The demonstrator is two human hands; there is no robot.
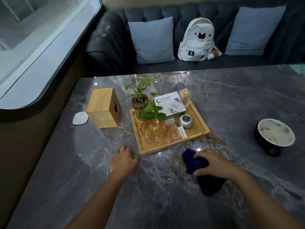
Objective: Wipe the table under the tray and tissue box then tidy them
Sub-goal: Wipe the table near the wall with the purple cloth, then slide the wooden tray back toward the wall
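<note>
A wooden tray (202,120) sits mid-table, loaded with a potted plant (142,104), an amber glass ashtray (153,131), a white box (170,104), a silver tin (185,121) and small packets. Left of it stands an upright wooden tissue box (104,109). My right hand (212,162) grips a dark blue cloth (193,161) pressed on the grey marble table (148,195), just in front of the tray's near right corner. My left hand (123,160) rests flat on the table, fingers apart, near the tray's near left corner without touching it.
A small white square device (80,118) lies left of the tissue box near the table edge. A black cup with a white inside (275,135) stands at the right. Behind the table is a dark sofa (115,38) with cushions and a white backpack (197,40).
</note>
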